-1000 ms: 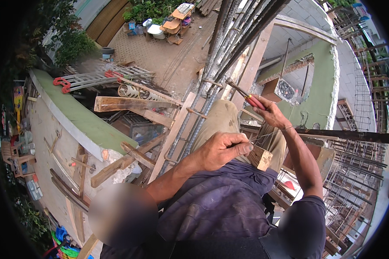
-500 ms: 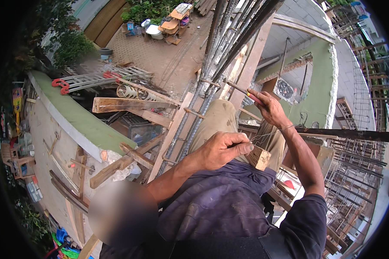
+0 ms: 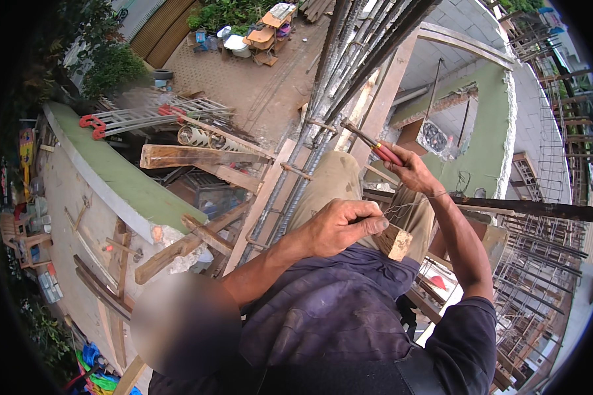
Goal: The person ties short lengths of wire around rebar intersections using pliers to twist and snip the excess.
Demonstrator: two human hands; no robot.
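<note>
My right hand (image 3: 412,170) grips red-handled pincers (image 3: 387,155). Their jaws point up and left, beside the steel rebar bundle (image 3: 294,191) and a stirrup (image 3: 321,126) around it. Whether the jaws touch the steel I cannot tell. Lower down, my left hand (image 3: 342,227) pinches thin tie wire (image 3: 402,209) between thumb and forefinger; the loose strands run toward my right forearm. Just below those fingertips, the end of a wooden block (image 3: 396,242) sticks out over my lap.
Planks (image 3: 178,158) jut out on the left above a green broken wall (image 3: 122,171). An aluminium ladder (image 3: 158,118) lies beyond. A dark bar (image 3: 527,205) crosses on the right, near another green wall (image 3: 484,125). Rebar cages (image 3: 540,263) stand below right.
My right hand has shifted slightly down, and the pincers have turned so that both red handles show, a little apart. My left hand stays nearly still with the wire.
</note>
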